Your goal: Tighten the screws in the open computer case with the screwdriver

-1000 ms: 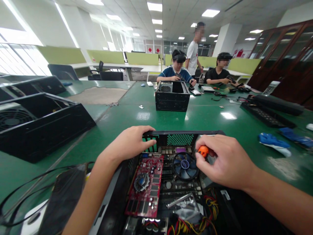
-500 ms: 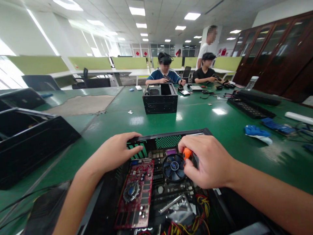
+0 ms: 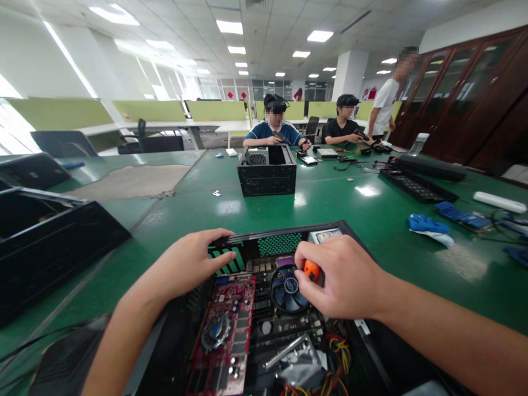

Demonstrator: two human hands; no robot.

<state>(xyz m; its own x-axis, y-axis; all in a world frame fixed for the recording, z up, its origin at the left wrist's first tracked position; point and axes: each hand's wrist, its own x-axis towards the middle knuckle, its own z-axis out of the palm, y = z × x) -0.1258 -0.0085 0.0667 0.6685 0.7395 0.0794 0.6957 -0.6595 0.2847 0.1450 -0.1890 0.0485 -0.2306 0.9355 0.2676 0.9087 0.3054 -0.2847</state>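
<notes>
An open black computer case (image 3: 289,235) lies before me on the green table. My left hand (image 3: 198,258) grips its far rim at the left, fingers over the edge and thumb inside. In my right hand (image 3: 338,275) is a screwdriver (image 3: 312,270) with an orange handle, held above the right side of the CPU fan (image 3: 291,286). The screwdriver's shaft is hidden behind my fingers. On the left inside the case sits a red graphics card (image 3: 231,335) with a round cooler. Yellow and red cables (image 3: 340,352) bunch at the lower right.
Another black case (image 3: 267,179) stands across the table, near two seated people in headsets. A case panel or shell (image 3: 53,247) occupies the left. At right lie a blue-and-white glove (image 3: 429,226), a blue circuit board (image 3: 464,215) and a long black part (image 3: 416,184).
My right hand and the screwdriver stay by the fan, tilted slightly differently. My left hand keeps its hold. The view has shifted slightly, and a person in white has walked to the right.
</notes>
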